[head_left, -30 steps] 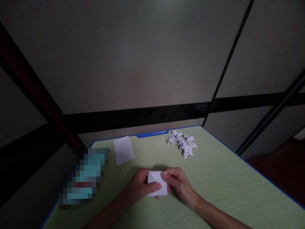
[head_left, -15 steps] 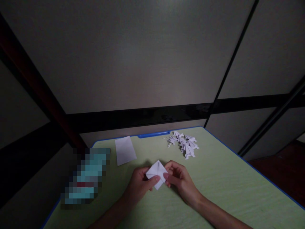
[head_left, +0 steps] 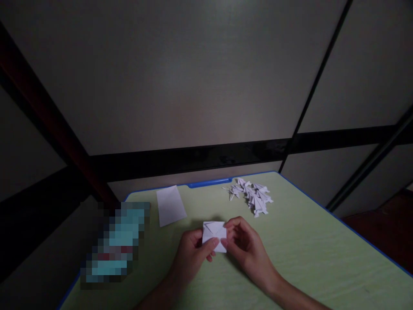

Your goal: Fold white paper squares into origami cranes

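Observation:
I hold a small folded white paper (head_left: 214, 233) between both hands just above the light green table (head_left: 306, 249). My left hand (head_left: 192, 254) pinches its lower left side with thumb and fingers. My right hand (head_left: 247, 247) grips its right edge with curled fingers. Creases show on the paper's upper face. The room is dim.
A flat white sheet of paper (head_left: 170, 205) lies at the back left of the table. A heap of several folded white paper figures (head_left: 253, 196) sits at the back right. A blurred teal object (head_left: 116, 243) lies at the left edge. The table has a blue rim (head_left: 209, 182).
The folded paper was turned in my fingers from a square to a diamond and back to a square. Both hands stayed at the same spot on the table.

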### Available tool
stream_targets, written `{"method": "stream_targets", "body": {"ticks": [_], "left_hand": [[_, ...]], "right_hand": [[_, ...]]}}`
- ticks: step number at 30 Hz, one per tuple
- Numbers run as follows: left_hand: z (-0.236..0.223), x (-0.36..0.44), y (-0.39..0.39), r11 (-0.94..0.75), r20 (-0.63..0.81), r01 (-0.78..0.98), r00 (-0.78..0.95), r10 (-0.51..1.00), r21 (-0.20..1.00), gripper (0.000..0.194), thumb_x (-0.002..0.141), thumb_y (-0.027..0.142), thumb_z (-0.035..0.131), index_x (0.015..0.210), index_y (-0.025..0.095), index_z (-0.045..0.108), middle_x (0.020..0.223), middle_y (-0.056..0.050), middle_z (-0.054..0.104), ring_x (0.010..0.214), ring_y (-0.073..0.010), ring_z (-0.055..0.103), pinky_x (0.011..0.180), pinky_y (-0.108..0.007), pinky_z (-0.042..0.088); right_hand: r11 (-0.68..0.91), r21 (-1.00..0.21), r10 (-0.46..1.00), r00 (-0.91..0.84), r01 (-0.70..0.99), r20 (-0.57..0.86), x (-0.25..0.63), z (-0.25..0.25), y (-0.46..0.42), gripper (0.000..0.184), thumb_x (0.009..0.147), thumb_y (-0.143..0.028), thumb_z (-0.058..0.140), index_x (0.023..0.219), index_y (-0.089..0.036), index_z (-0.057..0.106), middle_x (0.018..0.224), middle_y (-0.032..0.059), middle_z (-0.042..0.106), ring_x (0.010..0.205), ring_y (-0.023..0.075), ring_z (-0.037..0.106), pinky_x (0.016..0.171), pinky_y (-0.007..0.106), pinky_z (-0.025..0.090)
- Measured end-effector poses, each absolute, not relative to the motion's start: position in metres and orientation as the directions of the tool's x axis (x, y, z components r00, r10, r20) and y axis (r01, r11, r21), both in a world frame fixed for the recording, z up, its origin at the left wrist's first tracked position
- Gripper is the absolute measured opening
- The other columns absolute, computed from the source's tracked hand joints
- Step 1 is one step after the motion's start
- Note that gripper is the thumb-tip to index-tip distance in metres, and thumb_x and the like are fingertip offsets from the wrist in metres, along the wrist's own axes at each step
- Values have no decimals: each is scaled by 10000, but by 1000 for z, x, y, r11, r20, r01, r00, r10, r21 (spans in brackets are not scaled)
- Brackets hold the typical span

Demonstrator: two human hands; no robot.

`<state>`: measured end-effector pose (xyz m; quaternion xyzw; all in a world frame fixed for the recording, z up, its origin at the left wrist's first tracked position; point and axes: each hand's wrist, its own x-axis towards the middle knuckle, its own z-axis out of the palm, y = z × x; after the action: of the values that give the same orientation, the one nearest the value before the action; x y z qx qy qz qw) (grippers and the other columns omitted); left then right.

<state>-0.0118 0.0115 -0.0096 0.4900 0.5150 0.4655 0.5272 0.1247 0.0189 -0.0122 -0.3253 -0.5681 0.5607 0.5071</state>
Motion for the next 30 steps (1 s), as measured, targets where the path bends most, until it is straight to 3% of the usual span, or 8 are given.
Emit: {"method": "stream_targets", "body": {"ticks": [6, 11, 16, 25, 30], "left_hand": [[-8, -9, 12, 119, -118, -18, 39, 992, 993, 230, 515, 328, 631, 535, 101, 603, 413, 4, 524, 389, -90, 433, 389, -195, 338], [-9, -9, 12, 109, -109, 5, 53, 993, 994, 232, 513, 332, 631, 501, 105, 579, 384, 20, 486, 368, -80, 407, 371, -186, 314], [-7, -11, 11, 95, -96, 11, 68, 993, 995, 228, 542, 324, 620, 512, 101, 580, 402, 19, 498, 380, -77, 419, 386, -181, 325], [-10, -11, 12, 150, -145, -60, 84, 986, 987, 276, 532, 353, 644, 596, 85, 616, 470, -23, 597, 404, -118, 527, 407, -202, 397], [-4, -13, 12, 217, -208, -123, 81, 975, 968, 261, 531, 302, 650, 647, 69, 641, 549, -46, 646, 450, -132, 571, 458, -214, 443]], "right_hand": [[107, -964, 935, -306, -243, 181, 124, -14, 23, 270, 659, -260, 623, 846, -183, 444, 638, -33, 460, 531, 79, 420, 486, 193, 328], [37, -952, 927, -346, -305, 147, 123, -18, 23, 279, 633, -271, 644, 737, -186, 400, 562, -63, 429, 481, 66, 396, 455, 179, 303], [65, -967, 921, -357, -248, 154, 124, -16, 24, 270, 617, -267, 656, 593, -168, 405, 538, -52, 424, 494, 75, 411, 460, 187, 313], [93, -981, 946, -293, -170, 140, 125, -16, 24, 158, 638, -254, 632, 678, -147, 523, 510, -54, 421, 467, 65, 370, 442, 185, 292], [161, -975, 947, -254, -150, 196, 127, -15, 26, 107, 622, -244, 643, 659, -144, 637, 589, -8, 495, 513, 81, 438, 464, 196, 339]]}}
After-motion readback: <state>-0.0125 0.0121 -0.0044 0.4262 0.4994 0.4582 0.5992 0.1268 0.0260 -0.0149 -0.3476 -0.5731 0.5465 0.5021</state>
